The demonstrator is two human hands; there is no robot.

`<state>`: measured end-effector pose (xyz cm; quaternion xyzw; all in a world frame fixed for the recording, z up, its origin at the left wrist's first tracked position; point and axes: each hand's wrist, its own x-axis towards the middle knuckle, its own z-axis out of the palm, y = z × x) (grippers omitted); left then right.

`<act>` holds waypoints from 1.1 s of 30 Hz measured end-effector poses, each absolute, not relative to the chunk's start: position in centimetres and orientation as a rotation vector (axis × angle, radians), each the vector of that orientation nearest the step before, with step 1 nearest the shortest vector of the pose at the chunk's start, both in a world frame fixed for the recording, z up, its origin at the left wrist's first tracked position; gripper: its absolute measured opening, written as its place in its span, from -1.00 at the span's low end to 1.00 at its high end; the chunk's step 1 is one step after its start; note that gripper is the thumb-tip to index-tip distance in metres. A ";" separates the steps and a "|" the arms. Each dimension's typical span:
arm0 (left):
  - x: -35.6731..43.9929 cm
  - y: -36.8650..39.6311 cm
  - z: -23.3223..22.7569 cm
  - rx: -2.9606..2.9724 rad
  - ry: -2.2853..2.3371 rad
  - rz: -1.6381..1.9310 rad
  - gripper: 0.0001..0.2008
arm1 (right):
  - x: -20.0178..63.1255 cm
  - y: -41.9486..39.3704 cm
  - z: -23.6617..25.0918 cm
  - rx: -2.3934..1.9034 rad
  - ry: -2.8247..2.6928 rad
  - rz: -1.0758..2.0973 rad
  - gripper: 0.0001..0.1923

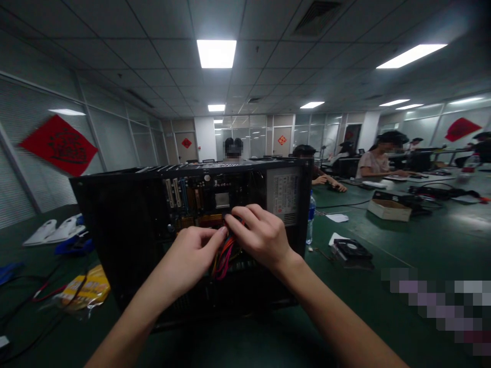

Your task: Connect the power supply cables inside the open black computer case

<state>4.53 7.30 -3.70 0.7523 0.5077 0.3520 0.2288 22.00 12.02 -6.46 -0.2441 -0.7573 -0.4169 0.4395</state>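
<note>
Computer case (pixel 115 225): a black desktop tower with its side panel off, standing on the green worktop (pixel 383 306) right in front of the person, open side toward the camera.
Case interior: a motherboard (pixel 199 197) with rows of coloured slots and a pale square part near its middle; the lower half of the case lies in deep shadow.
Power supply (pixel 286 194): a grey metal box with a white printed label, fixed in the upper right corner of the case.
Cable bundle (pixel 223 255): red, orange, yellow and black wires hanging in a loose sheaf from the meeting point of the two hands down toward the case floor.
Left hand (pixel 194 250): reaches in from below left, thumb and forefinger pinched on the top of the cable bundle; the grip is narrow and holds the wires.
Right hand (pixel 261 235): comes in from the lower right, fingers curled over the same spot just below the motherboard, fingertips touching those of the left hand; the grip is closed on the upper end of the cable bundle, and what lies under the fingers is hidden.
Left of the case: a yellow plastic packet (pixel 86 291) with loose cables beside it, and white shapes farther back.
Right of the case: a water bottle (pixel 310 217) just beside it, then a black cooling fan (pixel 353 250) flat on the worktop, and a cardboard box (pixel 389 209) well apart.
Background: other people sit working at the far worktops under ceiling lights; red paper decorations (pixel 57 145) hang on the glass walls.
</note>
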 end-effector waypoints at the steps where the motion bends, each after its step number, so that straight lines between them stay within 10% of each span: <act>1: 4.3 7.3 -3.7 2.166 1.485 0.925 -0.50 | 21.8 12.2 -6.6 -0.660 -1.923 -1.017 -0.77; 14: 3.3 12.3 -7.4 2.307 2.045 0.543 -0.56 | 19.7 15.3 -9.4 -1.497 -2.478 -0.350 -0.74; 33: 3.3 13.9 -10.3 2.283 1.978 0.494 -0.57 | 20.1 16.1 -10.4 -1.444 -2.455 -0.364 -0.73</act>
